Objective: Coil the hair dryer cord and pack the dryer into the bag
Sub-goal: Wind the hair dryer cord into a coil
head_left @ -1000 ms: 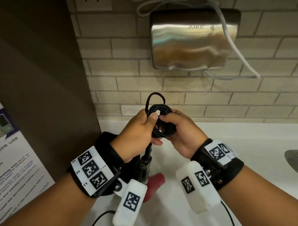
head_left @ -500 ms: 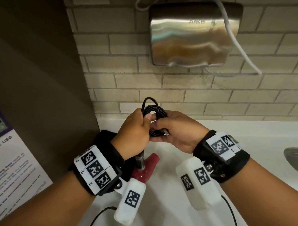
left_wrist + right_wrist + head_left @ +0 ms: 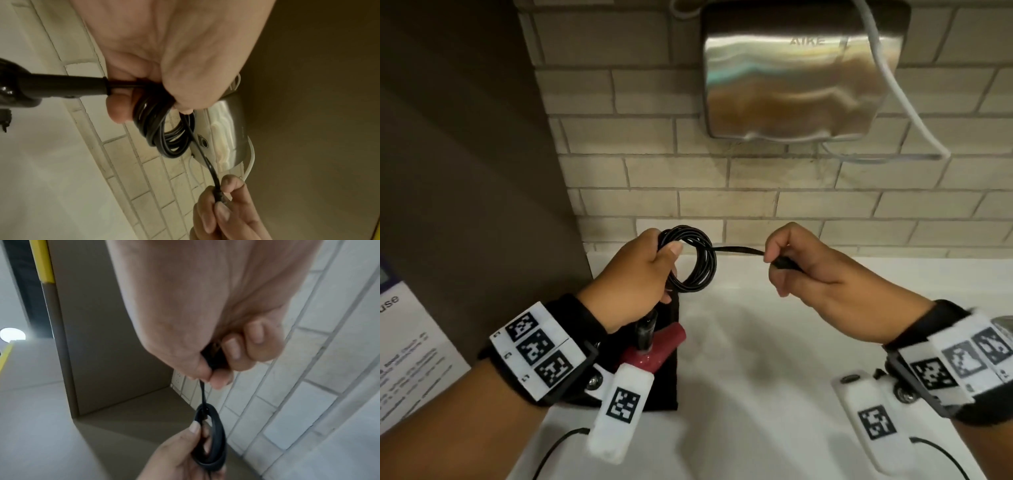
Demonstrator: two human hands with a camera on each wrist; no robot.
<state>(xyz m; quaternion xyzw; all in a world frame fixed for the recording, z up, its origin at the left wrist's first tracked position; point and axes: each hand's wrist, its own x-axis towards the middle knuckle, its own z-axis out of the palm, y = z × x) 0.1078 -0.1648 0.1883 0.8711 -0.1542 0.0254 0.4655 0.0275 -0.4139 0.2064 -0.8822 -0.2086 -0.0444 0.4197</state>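
Note:
My left hand (image 3: 643, 270) grips a tight coil of black cord (image 3: 695, 263) (image 3: 164, 129) (image 3: 211, 443) above the white counter. From that coil a short straight length of cord runs right to the plug end (image 3: 782, 263) (image 3: 214, 356), pinched in my right hand (image 3: 804, 270) (image 3: 222, 207). Below my left wrist the red hair dryer (image 3: 654, 353) hangs, its black strain relief (image 3: 61, 87) leading up into the coil. Under the dryer lies the black bag (image 3: 664, 387), partly hidden by my left wrist.
A steel wall hand dryer (image 3: 801, 75) with a white cable (image 3: 907, 106) hangs on the brick wall ahead. A brown partition (image 3: 465, 154) stands at the left with a printed notice (image 3: 404, 353). White counter (image 3: 774, 342) spreads beneath both hands.
My hands were together on the coil; now my right hand has pulled the plug end away to the right, drawing a short length of cord taut. The left hand keeps the coil.

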